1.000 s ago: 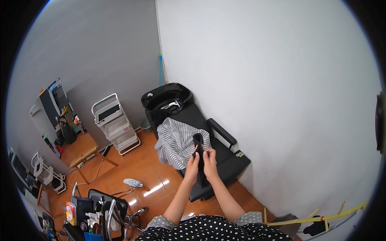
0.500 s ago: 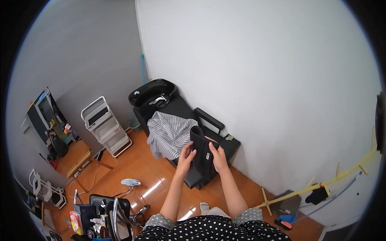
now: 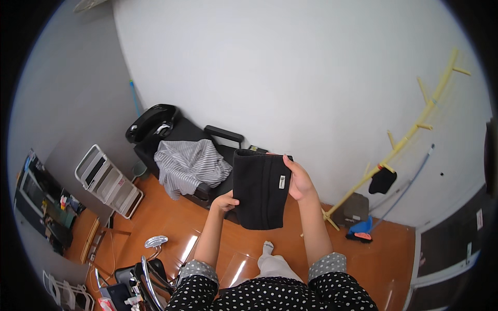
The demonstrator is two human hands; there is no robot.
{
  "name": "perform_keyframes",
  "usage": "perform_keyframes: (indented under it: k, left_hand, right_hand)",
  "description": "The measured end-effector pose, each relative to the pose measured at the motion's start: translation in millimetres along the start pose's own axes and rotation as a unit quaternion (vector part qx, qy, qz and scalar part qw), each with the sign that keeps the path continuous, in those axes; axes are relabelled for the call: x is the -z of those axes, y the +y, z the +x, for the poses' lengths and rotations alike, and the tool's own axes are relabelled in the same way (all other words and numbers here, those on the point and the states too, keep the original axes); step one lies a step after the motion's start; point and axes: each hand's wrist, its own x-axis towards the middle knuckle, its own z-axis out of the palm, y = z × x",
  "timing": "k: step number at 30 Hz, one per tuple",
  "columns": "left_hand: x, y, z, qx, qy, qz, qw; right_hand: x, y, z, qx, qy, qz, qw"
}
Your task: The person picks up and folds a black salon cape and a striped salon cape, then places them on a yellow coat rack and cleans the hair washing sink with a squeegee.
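Black fabric tube (image 3: 259, 192) hangs between your left hand (image 3: 225, 201) and right hand (image 3: 301, 181). Left of them stands a white trolley (image 3: 107, 182), then a black shampoo chair (image 3: 189, 132) bearing a striped cloth (image 3: 194, 160). Your left pinches the tube's left edge; your right clasps its upper right edge, and further right stands a yellow coat rack (image 3: 400, 145).

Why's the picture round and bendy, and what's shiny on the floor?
Head view: dark round corners, and the yellow rack looks curved by the fisheye; head view: white glare streaks the orange floor; head view: the black cloth looks sharp.
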Motion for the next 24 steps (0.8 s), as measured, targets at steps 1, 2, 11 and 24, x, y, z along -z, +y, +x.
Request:
perform_keyframes:
  k: [1,2,11,24]
  left_hand:
    - [-14,-3,8,0.018,-0.001,-0.012,1.0]
    - [-29,-7,17,0.037,-0.001,-0.024,0.999]
    - [-132,-39,91,0.175,-0.021,-0.006,0.984]
    - [-258,-127,227,0.261,-0.029,-0.051,0.964]
  right_hand:
    - [4,-10,-11,-0.002,0.013,-0.003,1.0]
    - [11,-19,-21,-0.009,0.019,0.011,1.0]
    - [129,-50,-118,0.034,0.175,0.082,0.981]
    - [236,-40,-277,0.14,0.3,0.246,0.911]
